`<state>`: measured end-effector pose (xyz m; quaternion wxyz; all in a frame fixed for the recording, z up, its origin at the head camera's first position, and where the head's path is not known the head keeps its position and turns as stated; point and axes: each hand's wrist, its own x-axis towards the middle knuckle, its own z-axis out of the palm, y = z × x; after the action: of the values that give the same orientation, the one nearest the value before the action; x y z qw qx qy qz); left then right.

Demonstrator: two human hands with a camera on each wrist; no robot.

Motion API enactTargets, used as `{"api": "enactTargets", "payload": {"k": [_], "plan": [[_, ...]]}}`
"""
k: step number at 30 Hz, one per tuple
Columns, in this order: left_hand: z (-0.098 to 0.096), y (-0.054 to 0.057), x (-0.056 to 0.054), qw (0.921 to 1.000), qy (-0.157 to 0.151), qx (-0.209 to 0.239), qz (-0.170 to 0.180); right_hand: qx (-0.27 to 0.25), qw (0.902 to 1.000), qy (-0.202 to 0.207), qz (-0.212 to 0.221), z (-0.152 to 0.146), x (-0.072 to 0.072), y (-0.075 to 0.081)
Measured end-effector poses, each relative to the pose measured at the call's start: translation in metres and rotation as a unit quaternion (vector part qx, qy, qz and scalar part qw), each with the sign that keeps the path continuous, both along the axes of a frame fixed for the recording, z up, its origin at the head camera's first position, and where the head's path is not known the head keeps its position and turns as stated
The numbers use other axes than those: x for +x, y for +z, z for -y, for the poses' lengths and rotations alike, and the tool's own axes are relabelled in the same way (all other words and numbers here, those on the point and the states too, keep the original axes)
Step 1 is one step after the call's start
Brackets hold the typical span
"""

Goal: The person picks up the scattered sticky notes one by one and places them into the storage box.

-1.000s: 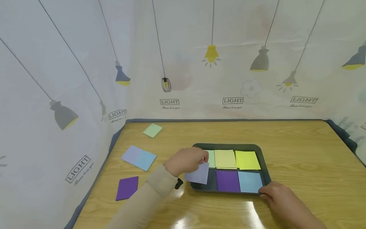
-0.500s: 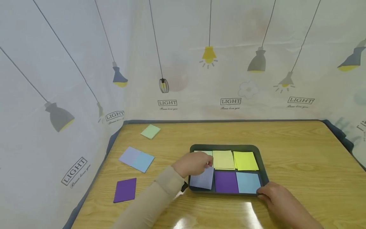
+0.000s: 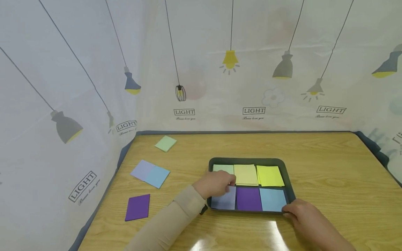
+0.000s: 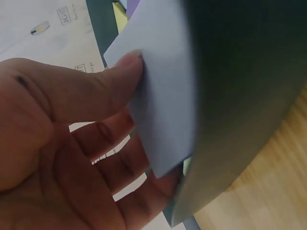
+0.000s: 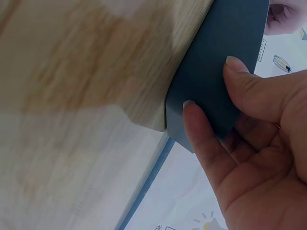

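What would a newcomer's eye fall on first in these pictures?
Probably the dark tray on the table, with two rows of colourful paper squares. Next, the left grip pinching a lilac square at the tray's near left, while the right grip holds its near right corner. Pale cloth printed with lamps rises behind.

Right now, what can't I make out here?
Head: part of the pale green square paper in the dark rectangular tray, behind the left hand.
Head: cursive black lettering, mostly too small.
Left wrist: part of the lavender square paper, behind the tray's blurred wall.
Right wrist: the tray's inside, behind its wall.
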<state>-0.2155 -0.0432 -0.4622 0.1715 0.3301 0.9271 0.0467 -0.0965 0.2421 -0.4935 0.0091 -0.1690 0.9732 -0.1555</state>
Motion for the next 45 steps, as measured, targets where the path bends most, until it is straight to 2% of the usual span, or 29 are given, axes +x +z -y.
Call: {"api": "enactTargets", "payload": {"k": [8, 15, 22, 32, 36, 41, 45], "plan": [[-0.002, -0.006, 0.004, 0.9996, 0.009, -0.018, -0.021, -0.006, 0.9997, -0.012, 0.021, 0.000, 0.000, 0.000], [-0.002, -0.011, 0.006, 0.9990, 0.016, -0.021, -0.035, 0.002, 0.9998, 0.000, -0.021, -0.001, 0.002, -0.001], [0.001, -0.012, 0.006, 0.9987, 0.020, -0.013, -0.046, 0.005, 0.9996, -0.024, 0.012, 0.001, 0.001, 0.000], [0.005, -0.016, 0.006, 0.9971, 0.021, 0.001, -0.074, 0.006, 0.9989, -0.039, 0.026, 0.004, 0.002, 0.001], [0.006, -0.016, 0.008, 0.9952, 0.020, -0.009, -0.095, 0.004, 0.9988, -0.041, 0.027, 0.005, 0.002, 0.002], [0.007, -0.020, 0.010, 0.9915, 0.007, -0.021, -0.128, -0.004, 0.9969, -0.051, 0.059, 0.005, 0.001, 0.003], [0.015, -0.020, 0.013, 0.9916, 0.005, 0.004, -0.129, -0.007, 0.9960, -0.053, 0.071, 0.005, 0.000, 0.004]]}}
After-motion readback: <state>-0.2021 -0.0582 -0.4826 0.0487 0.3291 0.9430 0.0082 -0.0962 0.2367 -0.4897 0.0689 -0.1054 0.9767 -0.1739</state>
